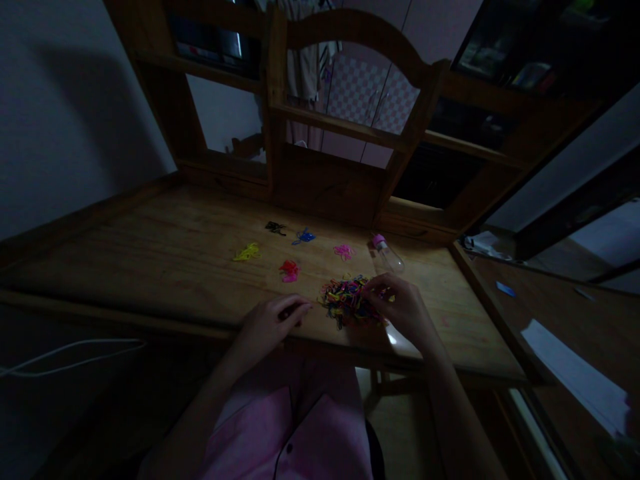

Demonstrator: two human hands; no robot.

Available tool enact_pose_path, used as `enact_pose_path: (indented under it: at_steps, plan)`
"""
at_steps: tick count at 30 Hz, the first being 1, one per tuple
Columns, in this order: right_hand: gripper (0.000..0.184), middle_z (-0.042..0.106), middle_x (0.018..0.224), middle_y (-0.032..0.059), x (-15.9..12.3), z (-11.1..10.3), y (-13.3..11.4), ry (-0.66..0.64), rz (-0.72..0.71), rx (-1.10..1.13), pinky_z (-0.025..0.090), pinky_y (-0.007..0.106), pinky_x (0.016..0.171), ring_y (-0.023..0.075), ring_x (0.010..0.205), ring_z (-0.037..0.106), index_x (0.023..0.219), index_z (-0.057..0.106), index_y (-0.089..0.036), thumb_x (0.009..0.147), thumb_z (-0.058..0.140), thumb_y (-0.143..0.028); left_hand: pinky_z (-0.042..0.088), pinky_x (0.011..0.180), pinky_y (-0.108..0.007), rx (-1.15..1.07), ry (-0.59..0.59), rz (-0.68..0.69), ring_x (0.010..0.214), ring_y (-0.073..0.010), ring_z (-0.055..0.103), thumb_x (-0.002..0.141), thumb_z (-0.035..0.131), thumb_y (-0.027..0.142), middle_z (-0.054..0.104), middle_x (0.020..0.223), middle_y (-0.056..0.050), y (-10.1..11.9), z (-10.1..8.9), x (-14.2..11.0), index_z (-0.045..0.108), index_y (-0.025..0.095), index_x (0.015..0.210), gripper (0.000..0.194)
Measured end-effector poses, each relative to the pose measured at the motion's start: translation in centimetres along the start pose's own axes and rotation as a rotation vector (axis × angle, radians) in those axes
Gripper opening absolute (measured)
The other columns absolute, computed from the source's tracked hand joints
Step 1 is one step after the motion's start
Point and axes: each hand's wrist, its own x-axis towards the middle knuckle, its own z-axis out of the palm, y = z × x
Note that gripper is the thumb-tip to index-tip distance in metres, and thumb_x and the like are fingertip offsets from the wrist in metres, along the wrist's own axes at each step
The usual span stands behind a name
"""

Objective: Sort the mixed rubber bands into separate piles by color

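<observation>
Coloured loops [345, 300], too small to tell whether they are rubber bands or paper clips, lie in a mixed pile near the front edge of a wooden desk [150, 233], seen from the head camera. The right hand [404, 308] reaches into the pile from its right side, thumb and forefinger brought narrowly together among the pieces; I cannot tell whether anything is pinched between them. The left hand [267, 323] is just beside the pile, to its left, with fingers curled and the thumb close to the forefinger; whether a loop sits between those tips is too dim to tell.

Beyond the hands, smaller heaps lie apart from one another on the desk: a yellow heap [247, 251] farthest left, a black heap [275, 229] behind it, a blue heap [304, 236] to the right of the black, and a pink heap [344, 251] farther right. A red heap [289, 268], with pinkish pieces at its near edge, is nearest the left hand. A clear bottle [393, 261] with a pink cap [379, 241] lies on its side behind the right hand. Wooden shelves [345, 127] rise along the back of the desk, and white paper [575, 373] lies on another surface to the right.
</observation>
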Motion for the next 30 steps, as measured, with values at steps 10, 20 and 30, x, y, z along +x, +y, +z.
enact_pose_path:
  at_steps: [10, 20, 30]
  plan:
    - [0.013, 0.066, 0.084, 0.0026, 0.2, 2.4, 0.6, -0.123, -0.074, -0.085, 0.044, 0.027, 0.072, 0.0168, 0.080, 0.060, 0.080, 0.069, -0.020, 0.076, 0.065, -0.007, 0.044, 0.069, -0.022, -0.006, 0.002, -0.004, 0.075, -0.0151, 0.064, 0.090, 0.049, 0.049, 0.069, 0.077, 0.003, -0.2, 0.0, 0.0, 0.069, 0.025, 0.093, 0.031]
    - [0.012, 0.070, 0.087, 0.0017, -0.1, 1.9, -0.2, 0.008, -0.005, 0.061, 0.046, 0.025, 0.067, 0.0157, 0.077, 0.063, 0.092, 0.069, -0.020, 0.081, 0.064, -0.018, 0.044, 0.071, -0.023, -0.015, -0.002, 0.002, 0.076, -0.0154, 0.063, 0.090, 0.049, 0.049, 0.069, 0.079, 0.002, -0.4, 0.1, 0.1, 0.068, 0.025, 0.093, 0.031]
    - [0.016, 0.070, 0.086, 0.0031, -0.1, 2.3, 0.3, -0.080, -0.028, -0.017, 0.047, 0.026, 0.066, 0.0162, 0.075, 0.063, 0.095, 0.074, -0.022, 0.081, 0.067, -0.017, 0.044, 0.070, -0.022, 0.002, 0.002, -0.005, 0.075, -0.0151, 0.063, 0.090, 0.049, 0.049, 0.069, 0.077, 0.003, -0.3, 0.1, 0.1, 0.068, 0.026, 0.092, 0.031]
